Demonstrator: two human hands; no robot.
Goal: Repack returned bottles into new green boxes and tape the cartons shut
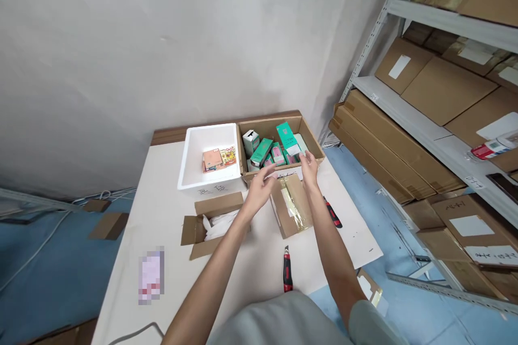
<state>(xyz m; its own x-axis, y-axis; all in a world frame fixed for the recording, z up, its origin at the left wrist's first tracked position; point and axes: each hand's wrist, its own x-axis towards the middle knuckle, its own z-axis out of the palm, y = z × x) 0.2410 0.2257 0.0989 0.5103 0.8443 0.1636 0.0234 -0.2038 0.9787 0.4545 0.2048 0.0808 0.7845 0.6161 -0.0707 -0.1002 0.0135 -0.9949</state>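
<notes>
My left hand [259, 190] is held over the near side of an open cardboard box [313, 143], fingers apart and nothing in them. At the box's near right corner is my right hand [309, 171], its fingers also apart and bent; whether it touches the box I cannot tell. Inside lie several small green cartons, one green carton [288, 138] leaning on top near my right hand, and a white-topped carton [251, 140] at the left. Between my forearms sits a taped brown parcel [293, 205].
A white foam box [190, 159] with small cards stands left of the cardboard box. Nearer is an opened carton [218, 205] with white wrapped contents. A red-black utility knife [287, 269] lies in front, another knife [332, 212] at right. Shelves [429, 113] with cartons stand right.
</notes>
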